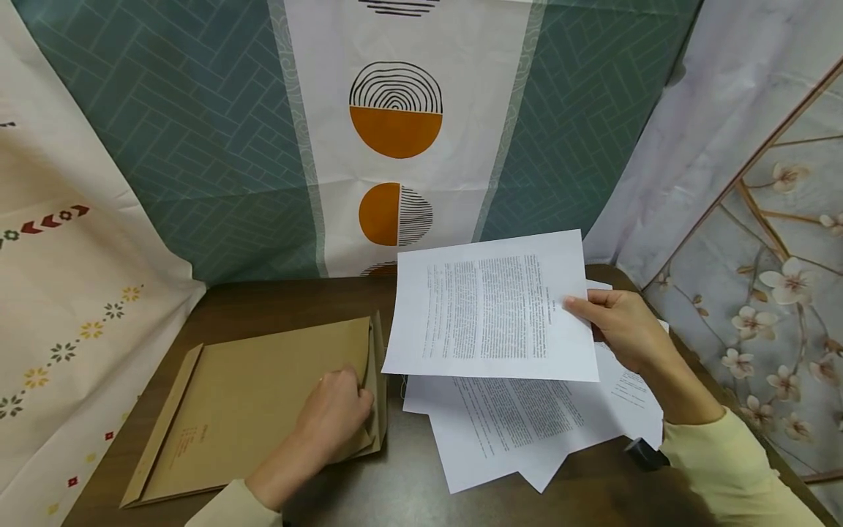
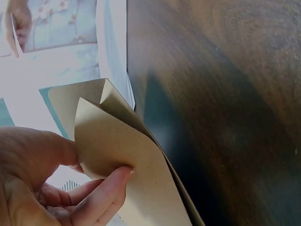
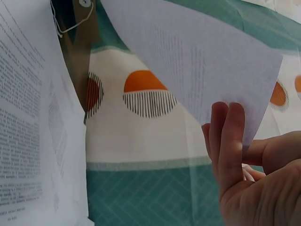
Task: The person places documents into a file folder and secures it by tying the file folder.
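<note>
A brown kraft document envelope [image 1: 257, 388] lies on the table at the left, its mouth facing right. My left hand [image 1: 332, 413] pinches the front panel at that mouth; the left wrist view shows the envelope's edge [image 2: 113, 141] bowed apart from the back panel. In my right hand [image 1: 622, 329], thumb and fingers pinch the right end of a printed white sheet [image 1: 487, 315], raised above the table. Seen from the right wrist, the sheet [image 3: 207, 70] bends and slants away from the fingers. Under it several printed papers [image 1: 500, 439] lie fanned out, partly hidden.
The dark wooden table [image 1: 388, 490] carries everything. A small black object [image 1: 645, 454] sits by the right sleeve, partly covered. Patterned cloth [image 1: 408, 168] hangs behind the table, with more cloth at both sides. A string and button [image 3: 84, 4] show on the envelope's flap.
</note>
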### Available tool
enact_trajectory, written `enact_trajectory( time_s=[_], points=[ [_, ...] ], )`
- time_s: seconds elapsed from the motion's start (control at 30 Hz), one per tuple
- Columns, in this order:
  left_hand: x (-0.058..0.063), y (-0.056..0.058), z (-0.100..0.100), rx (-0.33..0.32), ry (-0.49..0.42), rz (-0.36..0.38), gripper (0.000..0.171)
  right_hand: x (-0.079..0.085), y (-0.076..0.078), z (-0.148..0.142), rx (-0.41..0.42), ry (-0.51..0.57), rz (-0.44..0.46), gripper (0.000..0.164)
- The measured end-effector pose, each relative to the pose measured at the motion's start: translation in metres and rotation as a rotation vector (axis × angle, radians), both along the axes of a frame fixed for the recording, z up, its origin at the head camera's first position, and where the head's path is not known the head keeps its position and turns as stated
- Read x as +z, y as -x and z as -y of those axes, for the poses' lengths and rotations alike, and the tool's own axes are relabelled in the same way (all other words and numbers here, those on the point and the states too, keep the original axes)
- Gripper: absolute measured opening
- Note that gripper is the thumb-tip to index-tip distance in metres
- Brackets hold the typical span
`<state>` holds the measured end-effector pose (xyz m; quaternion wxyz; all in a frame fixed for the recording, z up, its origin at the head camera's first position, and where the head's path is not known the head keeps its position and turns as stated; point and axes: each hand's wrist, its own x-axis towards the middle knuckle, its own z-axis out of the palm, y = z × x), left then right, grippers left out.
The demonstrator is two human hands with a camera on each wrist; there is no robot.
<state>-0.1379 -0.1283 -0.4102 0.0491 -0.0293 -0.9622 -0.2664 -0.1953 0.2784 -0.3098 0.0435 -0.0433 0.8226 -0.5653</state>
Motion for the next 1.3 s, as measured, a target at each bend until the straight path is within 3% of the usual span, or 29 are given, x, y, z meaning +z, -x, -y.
enact_trajectory(
  time_s=[0.3,0.7,1.03,1.3],
  points=[
    [-0.005,0.000,-0.004,-0.001,0.007,-0.001,0.019,-0.002,-0.002,0.022,0.007,-0.042,-0.024,0.044],
    [-0.006,-0.001,-0.007,0.017,0.034,-0.033,0.017,-0.001,-0.012,0.029,0.035,-0.060,-0.055,0.038],
    [-0.012,-0.002,-0.011,0.002,0.082,-0.116,0.011,0.012,-0.031,0.041,-0.021,-0.329,-0.300,0.032],
    [-0.011,-0.001,-0.012,0.000,0.062,-0.092,0.012,0.021,-0.044,0.051,-0.009,-0.337,-0.399,0.026]
  ],
)
